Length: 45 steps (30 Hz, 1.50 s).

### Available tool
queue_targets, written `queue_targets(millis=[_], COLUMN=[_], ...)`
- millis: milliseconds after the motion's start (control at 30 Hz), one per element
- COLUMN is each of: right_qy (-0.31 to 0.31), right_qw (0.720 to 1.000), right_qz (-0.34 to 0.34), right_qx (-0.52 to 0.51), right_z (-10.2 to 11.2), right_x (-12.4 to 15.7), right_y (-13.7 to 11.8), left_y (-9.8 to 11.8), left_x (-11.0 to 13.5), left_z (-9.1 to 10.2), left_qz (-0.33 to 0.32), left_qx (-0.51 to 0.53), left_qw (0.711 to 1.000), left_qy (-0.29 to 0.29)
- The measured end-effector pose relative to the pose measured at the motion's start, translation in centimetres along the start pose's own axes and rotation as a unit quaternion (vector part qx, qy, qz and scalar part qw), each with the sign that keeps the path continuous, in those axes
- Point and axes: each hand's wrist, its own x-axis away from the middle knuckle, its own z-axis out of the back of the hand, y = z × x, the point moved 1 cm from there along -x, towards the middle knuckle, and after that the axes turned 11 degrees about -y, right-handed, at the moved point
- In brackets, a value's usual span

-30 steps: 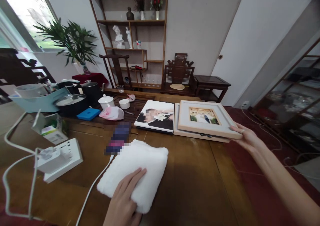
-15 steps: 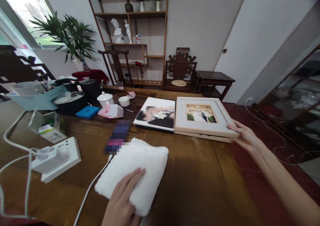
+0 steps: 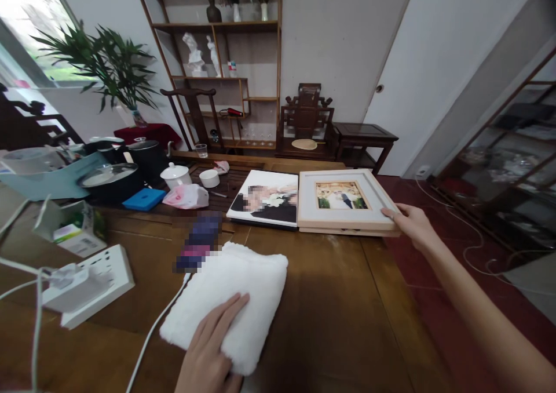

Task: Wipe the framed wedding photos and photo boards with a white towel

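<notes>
My left hand (image 3: 208, 349) lies flat, fingers stretched out, on a folded white towel (image 3: 230, 300) at the near side of the wooden table (image 3: 330, 312). My right hand (image 3: 410, 225) grips the right front corner of a light wooden picture frame (image 3: 343, 199). That frame rests on top of another frame, squared up with it. A frameless photo print (image 3: 267, 199) lies just left of the frames, touching them.
A white power strip (image 3: 93, 283) with a plug and cables sits at the left. Behind it are a small box (image 3: 72, 230), black pots (image 3: 110, 178), a blue pad (image 3: 143, 199), white teaware (image 3: 176, 175) and a pink bag (image 3: 189, 196). Chairs and a shelf stand beyond.
My right hand has lowered the top frame from a tilted, offset position down flat onto the frame beneath and slid it left into line. My left hand stayed on the towel.
</notes>
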Motion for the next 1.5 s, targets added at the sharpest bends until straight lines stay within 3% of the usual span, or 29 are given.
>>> queue_targets(millis=[67,200,467,733,867,1067,1267,1500], right_qy=[-0.004,-0.034,-0.069,-0.09,-0.107,-0.099,-0.093,-0.085], right_qw=[0.997,0.989,0.934,0.942,0.945,0.946,0.948,0.954], right_qz=[-0.004,0.003,-0.036,-0.038,-0.051,-0.05,-0.054,-0.064], right_qx=[0.081,0.146,0.35,0.321,0.305,0.304,0.301,0.28], right_z=[0.3,0.8,1.3,0.7,0.7,0.8,0.8,1.1], right_x=[0.1,0.5,1.8,1.4,1.3,1.6,1.4,1.2], right_y=[-0.4,-1.3,-3.7,-2.5,-1.9,-2.4,-2.6,-2.6], left_y=[0.0,0.0,-0.4,-0.6,-0.4,-0.3,-0.8,-0.2], left_x=[0.0,0.0,0.2,0.3,0.5,0.6,0.6,0.4], left_z=[0.0,0.0,-0.3,-0.3,-0.7,-1.3,-1.3,-1.0], left_qz=[-0.004,0.011,-0.017,-0.023,0.009,0.026,-0.011,0.019], left_qx=[0.004,0.008,-0.013,-0.012,0.018,0.033,0.017,0.041], left_qw=[1.0,1.0,1.0,1.0,1.0,0.999,0.999,0.999], left_qy=[0.004,0.001,0.002,-0.009,0.001,0.017,0.034,0.025])
